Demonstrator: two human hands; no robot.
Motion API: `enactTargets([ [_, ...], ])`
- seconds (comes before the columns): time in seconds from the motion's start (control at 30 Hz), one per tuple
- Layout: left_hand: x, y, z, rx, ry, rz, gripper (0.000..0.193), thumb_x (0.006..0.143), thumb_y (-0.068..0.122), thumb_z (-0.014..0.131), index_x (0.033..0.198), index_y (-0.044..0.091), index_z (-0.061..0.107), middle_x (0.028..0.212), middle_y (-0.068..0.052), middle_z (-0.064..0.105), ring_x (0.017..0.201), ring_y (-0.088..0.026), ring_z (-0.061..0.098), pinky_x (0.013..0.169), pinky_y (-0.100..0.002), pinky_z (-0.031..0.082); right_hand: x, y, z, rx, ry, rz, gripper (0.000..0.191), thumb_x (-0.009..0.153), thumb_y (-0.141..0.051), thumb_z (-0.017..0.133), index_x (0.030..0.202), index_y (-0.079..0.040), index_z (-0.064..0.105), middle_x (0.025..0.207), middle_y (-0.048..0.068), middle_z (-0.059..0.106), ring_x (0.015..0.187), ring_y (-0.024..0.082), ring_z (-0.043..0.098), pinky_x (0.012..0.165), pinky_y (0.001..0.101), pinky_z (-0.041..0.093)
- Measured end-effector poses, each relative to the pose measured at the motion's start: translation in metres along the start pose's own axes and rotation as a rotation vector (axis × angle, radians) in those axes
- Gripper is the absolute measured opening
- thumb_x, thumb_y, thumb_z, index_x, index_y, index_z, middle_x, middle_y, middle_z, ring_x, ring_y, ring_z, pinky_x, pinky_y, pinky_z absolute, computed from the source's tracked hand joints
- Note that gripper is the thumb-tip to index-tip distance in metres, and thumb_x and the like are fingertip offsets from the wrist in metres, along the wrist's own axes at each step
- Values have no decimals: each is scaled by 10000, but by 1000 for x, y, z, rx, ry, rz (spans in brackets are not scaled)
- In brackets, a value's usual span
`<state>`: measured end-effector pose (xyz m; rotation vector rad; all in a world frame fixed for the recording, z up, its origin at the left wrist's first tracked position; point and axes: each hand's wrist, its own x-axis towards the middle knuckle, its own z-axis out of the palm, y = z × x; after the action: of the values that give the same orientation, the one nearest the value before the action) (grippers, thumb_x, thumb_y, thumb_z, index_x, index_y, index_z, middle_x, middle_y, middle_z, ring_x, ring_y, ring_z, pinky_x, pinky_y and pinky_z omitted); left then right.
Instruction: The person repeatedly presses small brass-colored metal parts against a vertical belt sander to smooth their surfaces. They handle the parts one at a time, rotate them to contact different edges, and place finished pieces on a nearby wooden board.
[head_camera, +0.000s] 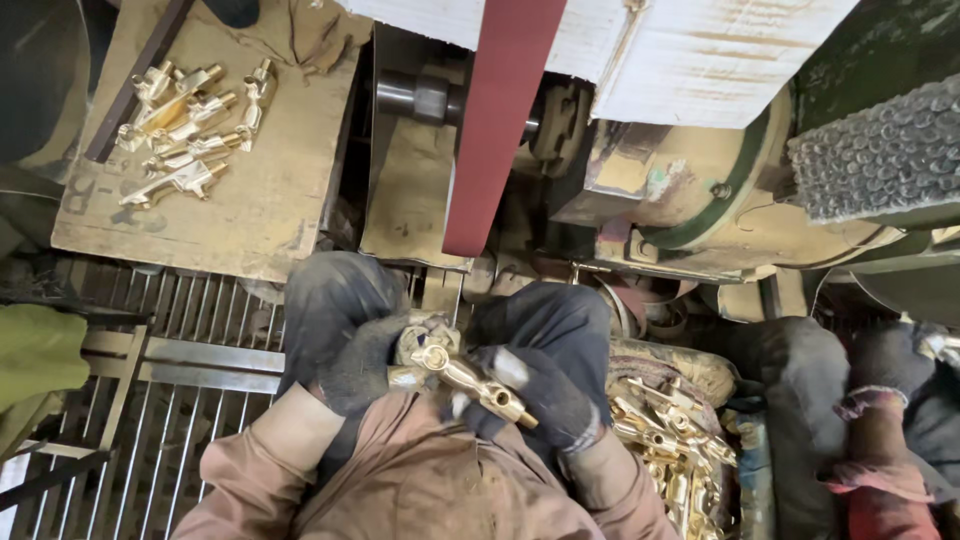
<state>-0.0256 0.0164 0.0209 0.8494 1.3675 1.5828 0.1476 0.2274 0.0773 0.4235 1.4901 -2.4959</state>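
Both my hands wear dark gloves and hold one shiny brass fitting (462, 376) between them, just below the lower end of a dark red sanding belt (497, 120). My left hand (338, 325) grips the fitting's left end. My right hand (545, 360) wraps its right part, with the threaded tip sticking out below the fingers. The belt runs up and away over a steel roller (418, 97).
Several brass fittings (190, 125) lie on a dusty board (250, 200) at the upper left. A heap of more brass fittings (675, 450) fills a sack by my right forearm. A motor housing (700, 200) stands right of the belt. Another person's gloved arm (880, 420) is at right. A metal grate (180, 400) lies below left.
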Motion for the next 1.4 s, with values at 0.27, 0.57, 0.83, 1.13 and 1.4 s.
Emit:
enactTargets([
  [0.27, 5, -8, 4, 88, 158, 40, 689, 713, 59, 890, 1331, -15, 596, 1219, -58, 708, 1123, -133, 664, 998, -303, 557, 2, -20, -2, -88, 134, -392, 716, 761, -180, 856, 1356, -12, 496, 1244, 151, 656, 1136, 230, 674, 961, 354, 597],
  [0.57, 34, -10, -28, -70, 197, -12, 621, 763, 55, 840, 1327, -1, 589, 1174, -68, 724, 1073, -125, 681, 954, -289, 566, 30, -12, -30, -763, 392, -389, 508, 821, -113, 821, 1296, -29, 665, 1062, 78, 776, 921, 125, 732, 844, 271, 577],
  [0.83, 81, -64, -57, -140, 320, 5, 477, 767, -29, 820, 1216, -16, 662, 1102, -68, 727, 979, -140, 694, 827, -318, 616, 95, 15, -64, -323, 414, -290, 522, 842, -69, 768, 1336, -12, 606, 1037, 80, 741, 821, 147, 707, 715, 285, 602],
  [1.13, 87, -78, -52, -289, 376, -83, 417, 816, -89, 707, 1222, -16, 646, 1062, -108, 735, 902, -193, 722, 729, -337, 624, 113, 22, -72, -121, 424, -203, 340, 948, -116, 690, 1233, 57, 619, 850, 129, 735, 627, 167, 687, 535, 296, 562],
  [1.4, 89, -74, -44, -327, 446, -178, 337, 854, -55, 681, 1187, -11, 659, 1058, -113, 737, 878, -187, 741, 666, -327, 637, 124, 18, -76, 73, 478, -44, 333, 932, -208, 682, 1144, 39, 608, 773, 145, 723, 546, 202, 671, 460, 314, 537],
])
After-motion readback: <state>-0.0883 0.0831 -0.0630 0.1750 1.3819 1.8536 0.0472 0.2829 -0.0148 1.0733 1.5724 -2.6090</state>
